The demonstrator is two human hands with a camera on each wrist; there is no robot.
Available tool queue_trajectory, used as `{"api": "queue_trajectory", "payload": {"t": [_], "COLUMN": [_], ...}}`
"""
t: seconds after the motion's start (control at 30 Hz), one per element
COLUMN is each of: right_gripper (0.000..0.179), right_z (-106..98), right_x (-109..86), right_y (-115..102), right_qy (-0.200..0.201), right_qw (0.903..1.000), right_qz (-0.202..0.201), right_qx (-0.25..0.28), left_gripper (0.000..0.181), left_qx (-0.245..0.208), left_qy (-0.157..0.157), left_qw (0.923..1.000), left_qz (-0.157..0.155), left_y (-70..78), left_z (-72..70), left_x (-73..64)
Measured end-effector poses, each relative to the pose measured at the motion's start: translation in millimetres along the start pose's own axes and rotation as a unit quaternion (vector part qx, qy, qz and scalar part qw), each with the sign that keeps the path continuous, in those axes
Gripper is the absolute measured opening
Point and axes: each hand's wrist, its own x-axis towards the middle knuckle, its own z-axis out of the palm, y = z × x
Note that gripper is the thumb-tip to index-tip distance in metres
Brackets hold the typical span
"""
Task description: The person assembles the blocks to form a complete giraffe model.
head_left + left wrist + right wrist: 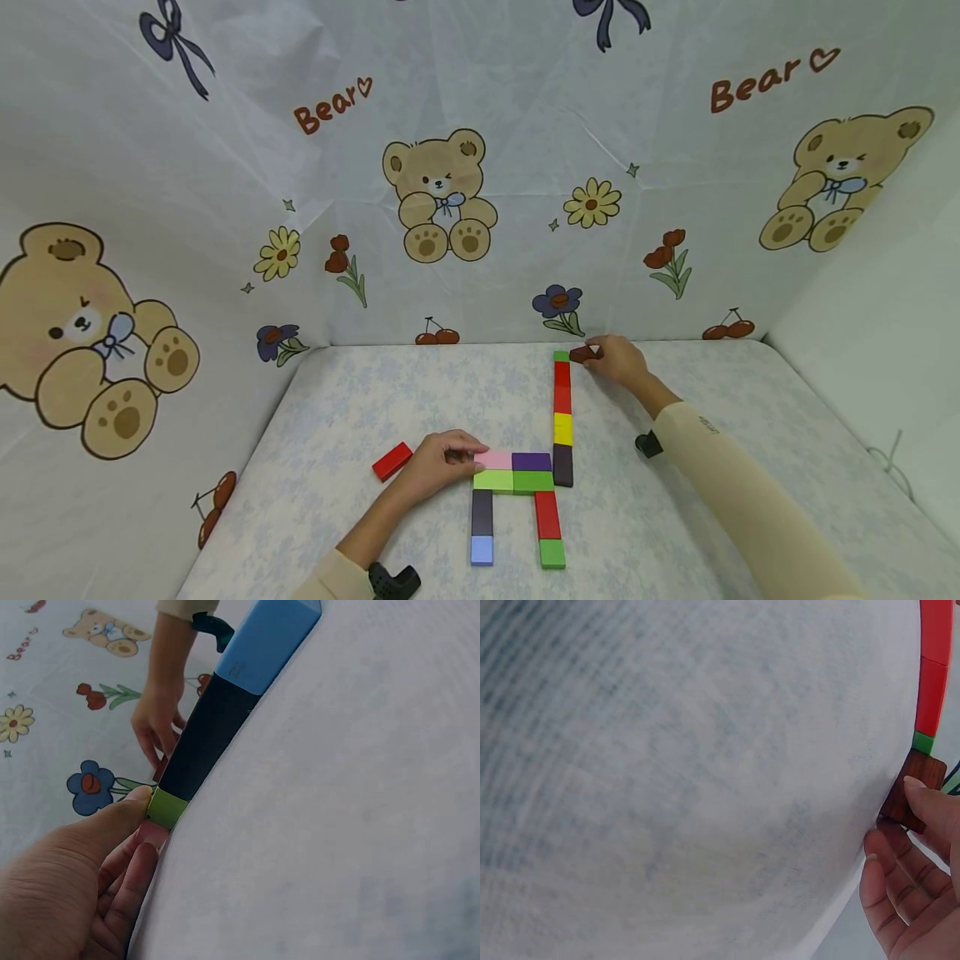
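Note:
My right hand (pixel 621 362) pinches a dark brown wooden block (pixel 917 787) between thumb and fingers. This block lies aslant beside the small green block (pixel 561 356) at the far end of an upright column of blocks. My left hand (pixel 442 460) pinches the left end of the pink block (pixel 492 461), its thumb also against the light green block (pixel 166 808). To the right of the pink block lies a purple block (pixel 532 462), with a green block (pixel 533 482) below it. Two red blocks (pixel 934 694) run down from the small green one.
A loose red block (pixel 392 462) lies left of my left hand. Yellow (pixel 563 429) and black (pixel 562 465) blocks continue the column. Two legs extend nearer me, ending in a blue block (pixel 482 550) and a green one (pixel 552 553). A bear-printed cloth (pixel 517 275) hangs behind the table.

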Motion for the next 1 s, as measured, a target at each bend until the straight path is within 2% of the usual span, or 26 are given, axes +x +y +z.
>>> {"api": "queue_trajectory", "payload": {"t": [0.23, 0.53, 0.73, 1.0], "right_gripper": [0.052, 0.048, 0.043, 0.037], "right_z": [-13.4, -38.1, -39.5, -33.9], "right_x": [-10.3, -45.6, -73.5, -115.9], "right_y": [5.1, 4.0, -2.2, -28.0], "right_qy": [-0.016, 0.022, 0.046, 0.038], "right_qw": [0.9998, 0.9989, 0.9971, 0.9939], "right_qz": [0.000, -0.039, -0.041, -0.056], "right_qx": [0.011, 0.013, 0.045, 0.087], "left_gripper": [0.026, 0.027, 0.027, 0.026], "left_qx": [-0.010, -0.010, -0.006, -0.001], "left_qy": [0.001, -0.004, -0.001, -0.004], "left_qw": [0.9999, 0.9999, 1.0000, 1.0000], "left_qz": [-0.006, -0.001, 0.001, 0.002], "left_y": [2.3, 3.7, 5.0, 3.7], "left_z": [1.7, 0.0, -0.3, -0.3], "left_x": [-0.3, -1.4, -1.2, -1.3]}}
